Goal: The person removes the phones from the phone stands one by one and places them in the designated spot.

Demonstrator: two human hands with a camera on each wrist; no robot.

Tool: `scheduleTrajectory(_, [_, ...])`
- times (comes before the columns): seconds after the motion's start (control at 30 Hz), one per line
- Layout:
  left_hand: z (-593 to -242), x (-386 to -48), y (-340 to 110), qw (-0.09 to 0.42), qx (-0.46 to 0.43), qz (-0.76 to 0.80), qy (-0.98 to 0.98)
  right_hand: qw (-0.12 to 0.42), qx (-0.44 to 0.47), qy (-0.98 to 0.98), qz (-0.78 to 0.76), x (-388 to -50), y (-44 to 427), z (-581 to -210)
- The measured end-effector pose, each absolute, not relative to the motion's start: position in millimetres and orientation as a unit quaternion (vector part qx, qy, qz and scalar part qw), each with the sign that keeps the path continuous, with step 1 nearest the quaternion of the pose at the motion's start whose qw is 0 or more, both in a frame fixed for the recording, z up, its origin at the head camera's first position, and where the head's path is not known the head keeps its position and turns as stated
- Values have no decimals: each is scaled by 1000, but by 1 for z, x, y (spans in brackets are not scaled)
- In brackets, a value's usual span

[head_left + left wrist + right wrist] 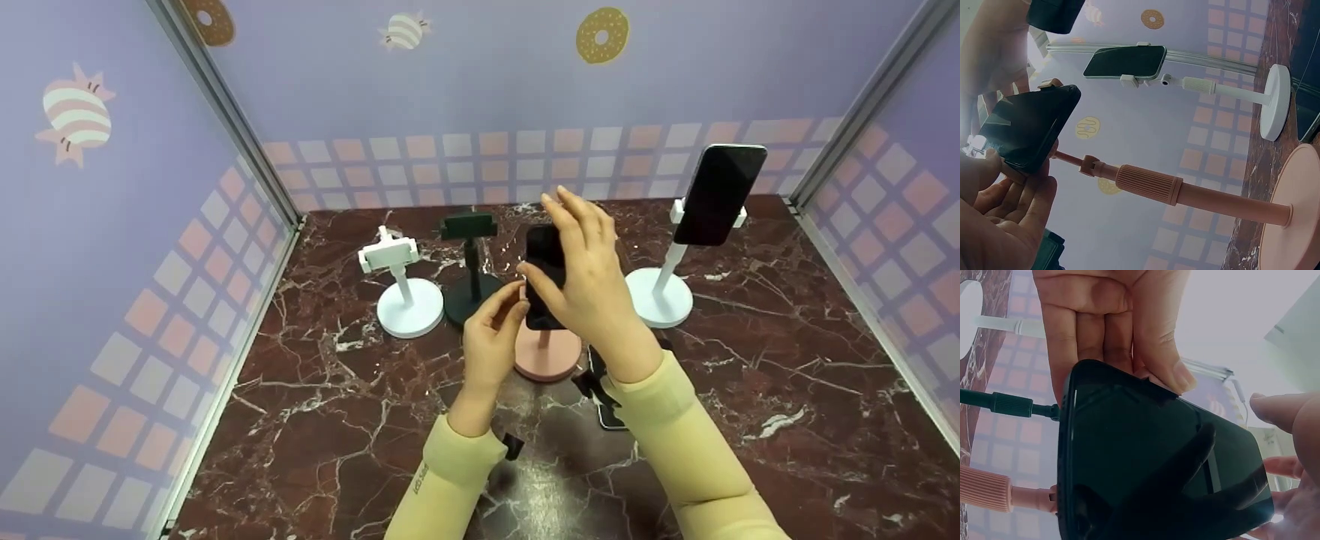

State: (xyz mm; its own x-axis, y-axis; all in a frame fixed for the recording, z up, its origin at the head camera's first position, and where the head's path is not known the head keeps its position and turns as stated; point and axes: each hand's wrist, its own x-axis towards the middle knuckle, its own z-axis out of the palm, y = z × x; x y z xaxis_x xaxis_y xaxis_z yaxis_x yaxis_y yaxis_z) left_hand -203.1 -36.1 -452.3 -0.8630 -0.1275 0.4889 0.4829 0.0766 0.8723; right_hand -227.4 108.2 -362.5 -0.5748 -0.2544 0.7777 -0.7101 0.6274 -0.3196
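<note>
Smartphones (724, 195) total three, round-based stands (411, 309) four, by our count: one glossy black phone (544, 251) rests in the ribbed pink stand (1235, 202). We see the left hand (491, 349) pinching the clip (1159, 385), the right hand (594, 289) beside that phone, thumb and fingers apart; two more phones are right of the pink stand.

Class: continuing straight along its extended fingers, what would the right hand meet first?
The right hand would probably meet the lilac back wall printed with pink and white squares, though depth is unclear.
</note>
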Motion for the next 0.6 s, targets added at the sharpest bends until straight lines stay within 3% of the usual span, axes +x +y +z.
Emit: scheduleTrajectory(0.6, [-452, -206, -39, 209, -120, -669, -703, 348, 234, -873, 250, -226, 92, -362])
